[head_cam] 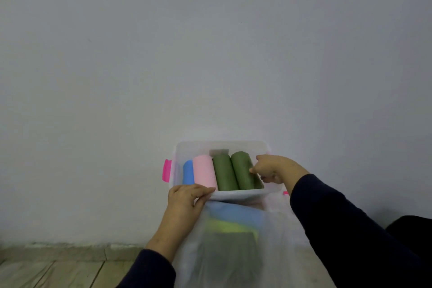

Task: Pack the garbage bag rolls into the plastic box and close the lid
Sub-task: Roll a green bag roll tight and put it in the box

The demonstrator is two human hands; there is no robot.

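Head view: box (180, 149) is sitting against the wall, lid off or at least not on. Four rolls are lying side by side inside: blue roll (188, 173) at left, pink roll (204, 170), then two green rolls (223, 172), the right one (242, 169) nearest the right wall.

Right hand (274, 168) is reaching into the right end, fingers curled, pinching or nudging the right green roll; can't tell if it's a full grip.

Left hand (185, 199) is resting on the near rim, fingers fairly straight, also touching the top of a clear bag (275, 236) in front. More rolls are showing through the bag, blue, yellow-green and dark.

Handling, as a judgement: rolls look light, soft-skinned, slightly slippery film over a firm core. Best taken round the middle, not by the loose outer layer. Box looks thin, light plastic, likely to slide, so bracing the rim makes sense. Pink latch (167, 170) on the left end is hanging open.
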